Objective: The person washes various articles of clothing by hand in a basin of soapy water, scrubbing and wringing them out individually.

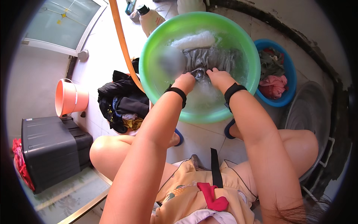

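Note:
A large round green basin (pixel 147 74) of cloudy, sudsy water stands on the floor in front of me. Wet grey cloth, apparently a garment (pixel 209 58), is spread in the water, with white foam (pixel 197 40) along its far side. My left hand (pixel 184 83) and my right hand (pixel 219 79) are closed on its near edge, a short distance apart. Between them the cloth bunches up at the waterline. Both wrists wear black bands. A blurred patch hides the cloth's left end.
A blue tub (pixel 291 74) of clothes sits to the right, beside a grey round basin (pixel 311 108). Dark clothes (pixel 123 97) lie heaped at left, near a pink bucket (pixel 69 98) and a dark box (pixel 50 149). An orange hose (pixel 121 37) runs down beside the green basin; a bottle (pixel 149 21) stands behind.

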### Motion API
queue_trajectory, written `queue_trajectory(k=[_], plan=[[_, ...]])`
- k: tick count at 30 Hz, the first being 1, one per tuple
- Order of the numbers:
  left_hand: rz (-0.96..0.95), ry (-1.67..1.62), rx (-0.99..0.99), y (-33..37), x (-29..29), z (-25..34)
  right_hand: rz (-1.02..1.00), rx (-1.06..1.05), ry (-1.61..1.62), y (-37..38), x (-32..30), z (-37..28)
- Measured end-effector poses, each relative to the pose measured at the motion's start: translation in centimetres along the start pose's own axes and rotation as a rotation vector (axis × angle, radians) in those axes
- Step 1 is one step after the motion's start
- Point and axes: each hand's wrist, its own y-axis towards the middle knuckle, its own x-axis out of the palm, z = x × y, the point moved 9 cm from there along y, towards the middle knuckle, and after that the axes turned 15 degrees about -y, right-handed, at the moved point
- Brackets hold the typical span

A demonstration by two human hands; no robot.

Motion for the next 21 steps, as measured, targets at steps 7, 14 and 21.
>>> queue_trajectory(k=[7,14,21], plan=[[-0.251,0.094,0.111,1.7,4.6,-3.0,-0.232,0.008,0.055,2.6,4.7,0.1],[-0.475,0.129,0.029,0.3,3.3,0.6,-0.53,-0.119,-0.099,0.4,9.7,2.4],[0.066,-0.122,0.001,1.0,-13.7,-3.3,0.058,0.119,0.266,0.2,-5.5,7.8]])
